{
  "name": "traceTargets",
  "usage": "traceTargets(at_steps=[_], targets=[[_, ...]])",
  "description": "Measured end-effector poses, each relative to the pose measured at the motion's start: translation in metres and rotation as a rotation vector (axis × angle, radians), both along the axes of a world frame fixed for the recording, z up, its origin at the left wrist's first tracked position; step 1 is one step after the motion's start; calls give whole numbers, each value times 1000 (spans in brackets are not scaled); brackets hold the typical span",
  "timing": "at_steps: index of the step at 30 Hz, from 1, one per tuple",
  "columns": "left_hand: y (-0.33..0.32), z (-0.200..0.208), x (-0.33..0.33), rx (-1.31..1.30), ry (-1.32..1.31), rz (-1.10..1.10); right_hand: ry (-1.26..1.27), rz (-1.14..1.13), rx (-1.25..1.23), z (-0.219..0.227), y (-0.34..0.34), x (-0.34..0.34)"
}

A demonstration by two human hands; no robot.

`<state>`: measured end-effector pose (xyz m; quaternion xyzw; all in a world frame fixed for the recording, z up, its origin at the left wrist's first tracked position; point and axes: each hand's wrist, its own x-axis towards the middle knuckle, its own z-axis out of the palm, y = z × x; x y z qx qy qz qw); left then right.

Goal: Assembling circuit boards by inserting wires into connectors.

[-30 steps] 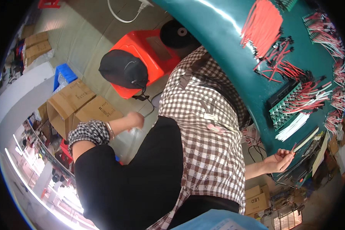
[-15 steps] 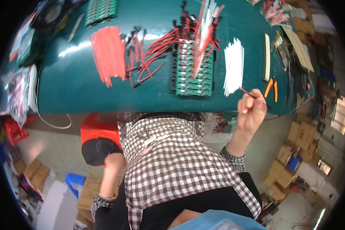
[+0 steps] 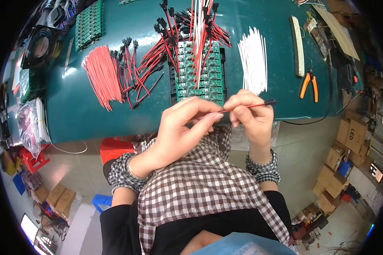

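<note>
Over the table's front edge, my left hand (image 3: 178, 127) and my right hand (image 3: 253, 119) meet on a thin red-and-black wire lead (image 3: 255, 105). The left pinches its left end between thumb and fingertips. My right fingers are closed round the lead close to its black connector (image 3: 270, 102), which sticks out to the right. Just beyond my hands lies a panel of green circuit boards (image 3: 215, 78) in a black holder. Red and white wires (image 3: 198, 46) lie across it. The tip of the held lead is too small to make out.
Left of the boards are a bundle of red wires (image 3: 101, 74) and several connector leads (image 3: 130, 76). To the right lie white wires (image 3: 253, 61), orange-handled pliers (image 3: 309, 87) and a pale strip (image 3: 298, 46). More circuit boards (image 3: 89, 25) sit at the back left.
My left hand has come up from beside the stool to the table's front and grips the lead. My right hand has moved left with the lead. The view has shifted somewhat.
</note>
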<state>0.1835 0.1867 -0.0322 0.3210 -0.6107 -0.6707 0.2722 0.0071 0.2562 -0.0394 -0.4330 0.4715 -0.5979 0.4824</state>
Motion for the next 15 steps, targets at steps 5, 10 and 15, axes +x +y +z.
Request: traceTargets(at_steps=[5,10,15], targets=[[6,0,6,-99,-2,142,-240,-60,196,3,-3,8],[2,0,5,-487,-55,125,-123,20,270,14,-8,7],[-2,-3,7,-408,-41,160,-120,-14,344,21,-16,2]])
